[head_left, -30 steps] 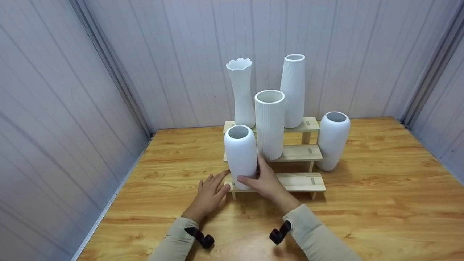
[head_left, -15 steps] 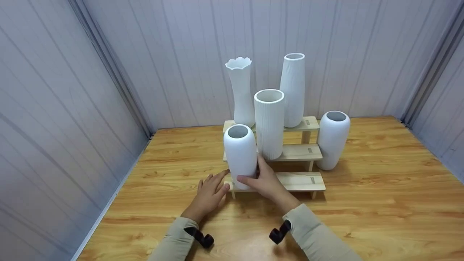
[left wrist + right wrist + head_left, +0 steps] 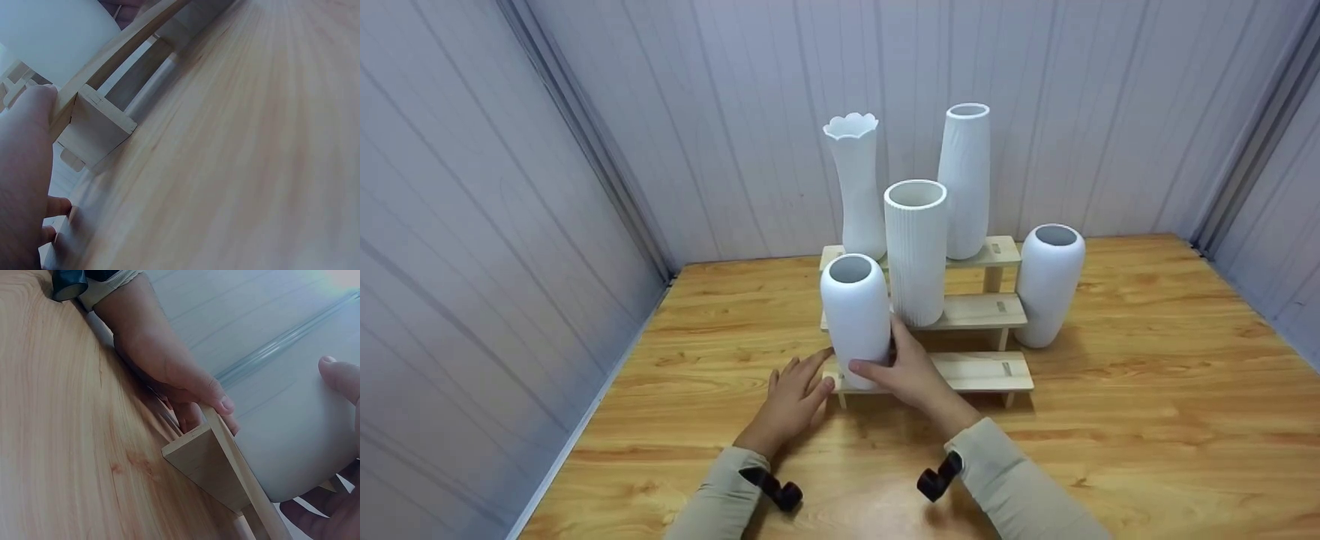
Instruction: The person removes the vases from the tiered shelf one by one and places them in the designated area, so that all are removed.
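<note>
A smooth white vase (image 3: 856, 319) stands upright at the left end of the lowest shelf of a three-step wooden stand (image 3: 982, 373). My right hand (image 3: 911, 375) grips its lower part from the right, thumb in front and fingers behind. At the left end of that shelf, my left hand (image 3: 791, 401) touches the board with relaxed fingers, as the right wrist view also shows with the hand (image 3: 163, 360) at the board's end (image 3: 225, 455). In the left wrist view the vase (image 3: 62, 34) rests on the board beside my left thumb.
A ribbed vase (image 3: 916, 255) stands on the middle shelf. On the top shelf are a scalloped-rim vase (image 3: 859, 187) and a tall tapered vase (image 3: 966, 180). Another smooth vase (image 3: 1050, 285) stands on the table (image 3: 1147, 360) right of the stand. Panelled walls surround the table.
The head view has tilted slightly, so the vases and stand appear a little higher. Neither hand has visibly moved relative to the vase and stand.
</note>
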The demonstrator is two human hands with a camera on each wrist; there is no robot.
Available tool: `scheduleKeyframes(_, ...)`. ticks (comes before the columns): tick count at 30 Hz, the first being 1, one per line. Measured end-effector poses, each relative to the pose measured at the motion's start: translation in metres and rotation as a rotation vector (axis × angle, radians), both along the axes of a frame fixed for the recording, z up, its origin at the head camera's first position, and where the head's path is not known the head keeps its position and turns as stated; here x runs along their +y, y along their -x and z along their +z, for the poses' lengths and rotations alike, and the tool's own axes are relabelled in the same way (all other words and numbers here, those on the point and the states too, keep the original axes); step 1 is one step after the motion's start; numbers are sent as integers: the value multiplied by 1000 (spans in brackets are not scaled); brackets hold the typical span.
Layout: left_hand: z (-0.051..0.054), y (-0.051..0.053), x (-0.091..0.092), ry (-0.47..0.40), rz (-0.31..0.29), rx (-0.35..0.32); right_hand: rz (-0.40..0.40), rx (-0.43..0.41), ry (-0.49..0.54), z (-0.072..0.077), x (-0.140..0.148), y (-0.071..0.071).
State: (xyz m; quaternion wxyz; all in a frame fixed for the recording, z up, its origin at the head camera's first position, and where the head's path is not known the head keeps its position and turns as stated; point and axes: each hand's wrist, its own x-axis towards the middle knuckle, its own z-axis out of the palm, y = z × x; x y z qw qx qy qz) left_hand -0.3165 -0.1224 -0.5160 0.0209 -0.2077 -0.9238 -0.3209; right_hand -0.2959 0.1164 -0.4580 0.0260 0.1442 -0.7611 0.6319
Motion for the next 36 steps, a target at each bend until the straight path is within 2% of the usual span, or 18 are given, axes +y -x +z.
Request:
scheduleKeyframes(11, 1, 1, 0, 1, -8, 1, 6, 6, -17, 3, 1, 1)
scheduleKeyframes(26, 0, 0, 1, 0, -3, 5, 4, -30, -117, 25, 11, -5)
scheduleKeyframes(36, 1, 0, 0, -1, -4, -5, 6, 18, -160, 37, 28, -10)
